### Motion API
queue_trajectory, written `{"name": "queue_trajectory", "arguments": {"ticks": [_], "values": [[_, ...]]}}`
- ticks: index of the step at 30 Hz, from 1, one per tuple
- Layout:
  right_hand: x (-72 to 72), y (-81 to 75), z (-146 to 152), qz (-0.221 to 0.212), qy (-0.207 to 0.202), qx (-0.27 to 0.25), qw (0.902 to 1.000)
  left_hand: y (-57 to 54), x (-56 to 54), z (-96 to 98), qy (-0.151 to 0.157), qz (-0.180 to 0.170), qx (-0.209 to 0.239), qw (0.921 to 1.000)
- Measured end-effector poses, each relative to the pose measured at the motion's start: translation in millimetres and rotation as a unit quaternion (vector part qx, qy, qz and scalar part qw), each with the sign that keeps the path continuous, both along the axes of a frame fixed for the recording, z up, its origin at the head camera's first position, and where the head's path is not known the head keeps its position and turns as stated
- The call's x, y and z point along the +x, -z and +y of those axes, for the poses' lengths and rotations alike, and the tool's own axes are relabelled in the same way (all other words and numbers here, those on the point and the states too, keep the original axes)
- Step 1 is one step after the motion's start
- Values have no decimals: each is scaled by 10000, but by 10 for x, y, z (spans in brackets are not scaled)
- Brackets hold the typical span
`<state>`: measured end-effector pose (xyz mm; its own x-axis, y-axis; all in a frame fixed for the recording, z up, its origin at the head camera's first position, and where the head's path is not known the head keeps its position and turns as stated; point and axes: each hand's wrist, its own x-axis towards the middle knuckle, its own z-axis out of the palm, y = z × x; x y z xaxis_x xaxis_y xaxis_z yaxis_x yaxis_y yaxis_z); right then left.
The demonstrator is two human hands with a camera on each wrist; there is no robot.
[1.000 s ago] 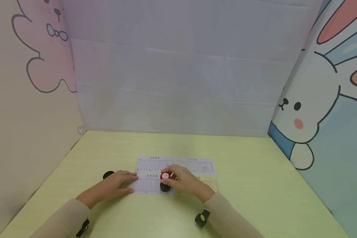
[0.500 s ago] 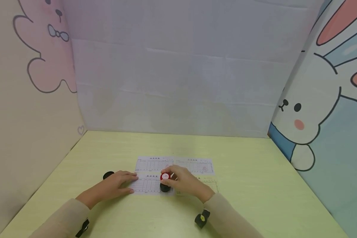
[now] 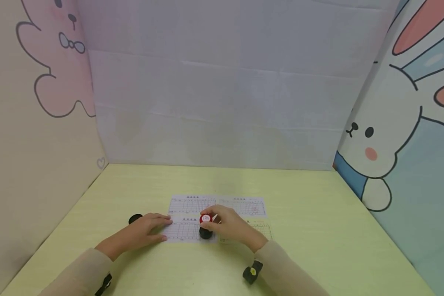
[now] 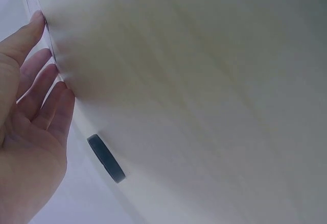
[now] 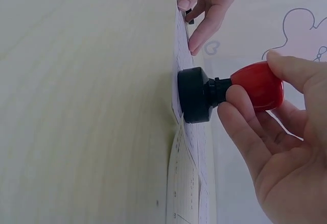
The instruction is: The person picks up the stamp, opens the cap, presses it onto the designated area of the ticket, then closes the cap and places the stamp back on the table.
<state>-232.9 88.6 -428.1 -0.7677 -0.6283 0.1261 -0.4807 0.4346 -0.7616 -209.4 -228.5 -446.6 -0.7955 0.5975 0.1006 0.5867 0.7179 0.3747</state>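
A: Stamp (image 5: 218,89) position?
B: Upright on the near white sheet (image 3: 183,232). I see right fingers (image 5: 244,132) pinching its red knob (image 5: 258,87), left fingers (image 4: 62,112) extended at the sheet's left edge.
A: Handling?
B: Probably light, stiff, knob slick; I'd hold there.

On my feed the stamp (image 5: 240,78) reads red above, black below; white forms (image 3: 186,232) carry dark grids, a pale yellow form (image 3: 264,231) likewise. Toward the pale yellow table (image 3: 318,230)'s left edge I get a black disc (image 3: 134,218).
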Motion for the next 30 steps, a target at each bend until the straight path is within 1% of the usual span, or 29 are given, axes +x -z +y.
{"name": "queue_trajectory", "arguments": {"ticks": [9,17,24,30], "values": [[-13,34,-14,-32,56,-61,10000,14,0,-18,15,-11,15,10000],[1,-29,-18,-20,74,-11,10000,14,0,-14,0,20,0,10000],[-15,-85,23,41,140,-40,9999,17,6,-24,-17,28,39,10000],[-10,-109,109,50,175,-92,9998,41,11,-27,16,146,83,9999]]}}
